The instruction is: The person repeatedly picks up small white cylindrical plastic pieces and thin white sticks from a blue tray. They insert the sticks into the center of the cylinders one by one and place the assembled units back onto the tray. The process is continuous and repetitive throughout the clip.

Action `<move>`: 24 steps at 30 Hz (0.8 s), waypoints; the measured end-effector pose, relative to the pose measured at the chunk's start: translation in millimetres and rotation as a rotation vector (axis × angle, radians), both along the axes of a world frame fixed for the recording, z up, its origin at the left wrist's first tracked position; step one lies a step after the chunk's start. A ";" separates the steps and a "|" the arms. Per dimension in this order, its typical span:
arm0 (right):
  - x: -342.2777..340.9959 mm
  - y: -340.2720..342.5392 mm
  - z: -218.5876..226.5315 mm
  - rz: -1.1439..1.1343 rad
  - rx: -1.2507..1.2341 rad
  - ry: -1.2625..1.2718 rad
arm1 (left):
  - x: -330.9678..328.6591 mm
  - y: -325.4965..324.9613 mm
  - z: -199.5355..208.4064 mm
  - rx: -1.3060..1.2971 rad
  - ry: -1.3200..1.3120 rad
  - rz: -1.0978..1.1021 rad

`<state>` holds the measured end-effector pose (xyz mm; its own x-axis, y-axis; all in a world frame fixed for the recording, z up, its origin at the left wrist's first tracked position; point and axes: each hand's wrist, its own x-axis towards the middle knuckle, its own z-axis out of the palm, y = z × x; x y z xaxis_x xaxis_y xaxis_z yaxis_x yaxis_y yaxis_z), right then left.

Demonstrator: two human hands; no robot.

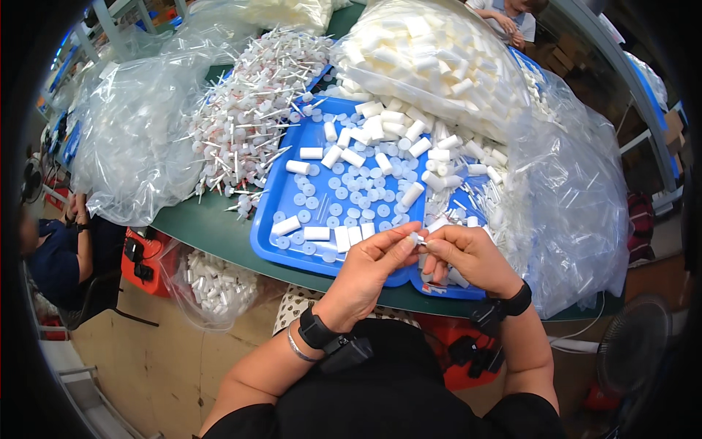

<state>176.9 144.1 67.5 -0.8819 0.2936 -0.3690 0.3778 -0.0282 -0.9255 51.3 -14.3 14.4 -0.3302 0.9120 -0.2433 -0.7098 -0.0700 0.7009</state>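
Observation:
Close together over the front edge of the blue trays, my two hands meet at a small whitish plastic piece. My left hand pinches it between thumb and fingertips. My right hand is closed at the piece's other side, fingertips curled around it; they hide much of its shape. Beyond my left hand, a blue tray holds loose translucent discs and white foam-like cylinders. A second blue tray, partly under my right hand, carries more cylinders and thin clear sticks.
Left of the trays lies a heap of disc-and-stick pieces. A big bag of white cylinders rests behind. Clear plastic bags flank both sides. Other people sit at far left and stand at upper right. A fan stands lower right.

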 end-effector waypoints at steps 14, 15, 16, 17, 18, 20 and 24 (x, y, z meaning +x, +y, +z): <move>5.2 89.2 -0.8 -0.119 1.236 -0.002 | -160.4 -18.0 22.6 0.148 -0.117 0.575; 4.7 95.5 -8.6 -0.093 1.288 -0.057 | -150.0 -12.1 21.3 0.071 0.021 0.479; 2.3 100.2 -17.2 -0.057 1.330 -0.105 | -130.8 -6.7 22.7 -0.012 0.162 0.393; -0.1 104.8 -24.7 -0.021 1.372 -0.152 | -114.5 -1.5 23.8 -0.095 0.303 0.305; -4.7 107.1 -32.4 -0.009 1.432 -0.126 | -105.7 1.9 13.2 -0.158 0.574 0.203; -12.0 108.5 -38.0 0.060 1.536 -0.154 | -91.7 10.4 -6.2 -0.227 1.117 0.095; -17.5 106.5 -53.2 0.099 1.665 -0.214 | -72.7 18.5 -27.5 -0.225 1.742 0.153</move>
<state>159.4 250.6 14.3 -0.8979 0.4110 0.1575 0.4327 0.8900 0.1439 -21.4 4.2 -13.1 -0.3907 0.8522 0.3479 0.8088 0.1374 0.5719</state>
